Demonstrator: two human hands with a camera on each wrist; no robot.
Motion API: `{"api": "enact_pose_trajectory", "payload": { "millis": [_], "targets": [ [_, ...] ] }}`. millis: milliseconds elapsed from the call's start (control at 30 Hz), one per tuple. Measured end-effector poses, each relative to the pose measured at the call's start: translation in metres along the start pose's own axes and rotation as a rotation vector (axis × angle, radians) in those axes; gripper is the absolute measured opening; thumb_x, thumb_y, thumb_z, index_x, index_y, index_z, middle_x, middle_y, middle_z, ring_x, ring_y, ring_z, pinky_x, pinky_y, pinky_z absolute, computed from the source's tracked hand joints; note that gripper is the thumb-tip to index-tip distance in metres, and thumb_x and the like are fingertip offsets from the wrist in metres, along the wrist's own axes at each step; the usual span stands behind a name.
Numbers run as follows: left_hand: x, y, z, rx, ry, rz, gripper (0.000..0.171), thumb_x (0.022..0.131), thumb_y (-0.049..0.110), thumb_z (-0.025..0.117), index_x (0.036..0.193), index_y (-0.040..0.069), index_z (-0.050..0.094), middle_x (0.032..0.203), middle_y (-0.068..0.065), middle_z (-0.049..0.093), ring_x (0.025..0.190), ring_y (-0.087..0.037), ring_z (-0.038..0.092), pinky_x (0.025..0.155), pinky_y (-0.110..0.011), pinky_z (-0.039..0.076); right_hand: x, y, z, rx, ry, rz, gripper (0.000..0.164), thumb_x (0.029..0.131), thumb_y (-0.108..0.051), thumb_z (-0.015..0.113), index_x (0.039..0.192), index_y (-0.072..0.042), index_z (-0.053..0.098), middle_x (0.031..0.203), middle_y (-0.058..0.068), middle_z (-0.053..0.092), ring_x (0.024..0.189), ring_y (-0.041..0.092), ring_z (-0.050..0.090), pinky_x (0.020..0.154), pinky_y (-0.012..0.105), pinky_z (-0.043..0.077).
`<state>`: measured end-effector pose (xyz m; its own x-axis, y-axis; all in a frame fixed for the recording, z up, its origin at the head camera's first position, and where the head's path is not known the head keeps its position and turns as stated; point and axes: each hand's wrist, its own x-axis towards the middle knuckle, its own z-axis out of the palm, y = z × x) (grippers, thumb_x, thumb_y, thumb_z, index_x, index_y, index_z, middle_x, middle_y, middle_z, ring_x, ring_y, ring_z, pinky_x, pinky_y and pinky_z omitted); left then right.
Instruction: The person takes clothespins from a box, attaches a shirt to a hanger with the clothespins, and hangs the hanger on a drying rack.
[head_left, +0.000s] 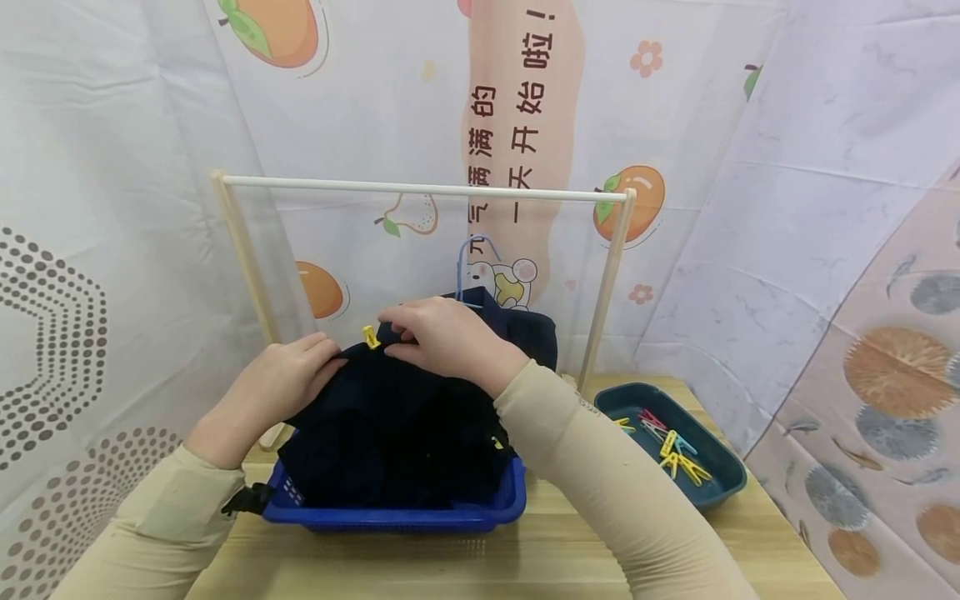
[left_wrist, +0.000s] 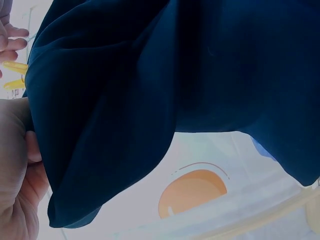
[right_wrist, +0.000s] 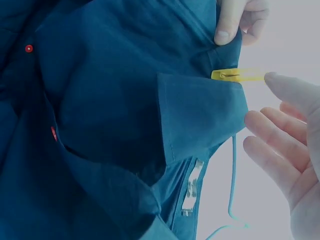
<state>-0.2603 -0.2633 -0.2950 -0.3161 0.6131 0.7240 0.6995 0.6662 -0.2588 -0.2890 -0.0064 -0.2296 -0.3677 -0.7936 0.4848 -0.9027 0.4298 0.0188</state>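
A dark navy collared shirt [head_left: 390, 417] with red buttons hangs over a blue hanger [head_left: 460, 271], its lower part bunched in a blue basket [head_left: 397, 518]. My left hand [head_left: 281, 379] pinches the shirt's edge between thumb and fingers. A yellow clothespin [right_wrist: 227, 75] is clipped on that edge beside the collar, between both hands. Around the clothespin's outer end, my right hand [right_wrist: 295, 135] has its fingers loosely extended. Its thumb tip is at the clothespin's end and a fingertip is by the collar edge; whether they touch is hard to tell.
A white rail [head_left: 427, 190] on wooden posts stands behind the basket. At the right, a dark green tray [head_left: 720, 467] holds several coloured clothespins [head_left: 684, 467]. Everything stands on a wooden table [head_left: 570, 550] before printed curtains.
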Motion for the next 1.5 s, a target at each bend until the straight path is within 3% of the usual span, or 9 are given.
{"api": "enact_pose_trajectory", "payload": {
  "millis": [333,567,833,1000,1500],
  "targets": [
    [-0.001,0.0,0.0,-0.002,0.01,-0.006,0.007,0.088,0.013,0.062,0.083,0.008,0.059,0.074,0.001,0.052,0.05,-0.012,0.049,0.044,-0.03,0.041,-0.011,0.007,-0.012,0.011,0.063,-0.015,0.036,0.087,-0.032,0.069,0.118,-0.014,0.064,0.103,-0.005,0.067,0.092,0.005,0.062,0.081,0.02,0.046],
    [-0.002,0.0,-0.001,0.003,-0.015,-0.02,0.012,0.079,0.008,0.071,0.085,0.008,0.059,0.076,0.001,0.053,0.052,-0.012,0.05,0.045,-0.031,0.042,-0.02,0.012,-0.016,0.022,0.119,-0.046,0.035,0.086,-0.03,0.07,0.116,-0.012,0.065,0.102,-0.002,0.067,0.089,0.007,0.061,0.08,0.023,0.047],
    [-0.003,0.0,-0.002,0.004,0.004,-0.007,0.012,0.078,0.007,0.071,0.084,0.008,0.06,0.075,0.001,0.053,0.053,-0.011,0.05,0.045,-0.03,0.042,-0.033,0.02,-0.024,0.053,0.192,-0.071,0.034,0.085,-0.029,0.071,0.113,-0.011,0.066,0.1,0.0,0.067,0.088,0.008,0.061,0.08,0.023,0.047],
    [-0.004,0.0,-0.004,0.008,-0.024,-0.029,0.012,0.079,0.008,0.071,0.085,0.008,0.06,0.076,0.001,0.053,0.055,-0.011,0.05,0.047,-0.029,0.043,-0.043,0.026,-0.027,0.076,0.24,-0.09,0.031,0.083,-0.026,0.073,0.11,-0.011,0.067,0.096,-0.003,0.066,0.086,0.007,0.061,0.072,0.021,0.048],
    [-0.005,-0.002,-0.002,0.008,-0.013,-0.019,0.014,0.077,0.007,0.072,0.083,0.009,0.06,0.074,0.002,0.05,0.055,-0.01,0.047,0.046,-0.028,0.041,-0.067,0.046,-0.036,0.162,0.29,-0.075,0.034,0.081,-0.02,0.076,0.111,-0.006,0.066,0.103,0.003,0.067,0.088,0.013,0.065,0.071,0.019,0.051]
  ]
}}
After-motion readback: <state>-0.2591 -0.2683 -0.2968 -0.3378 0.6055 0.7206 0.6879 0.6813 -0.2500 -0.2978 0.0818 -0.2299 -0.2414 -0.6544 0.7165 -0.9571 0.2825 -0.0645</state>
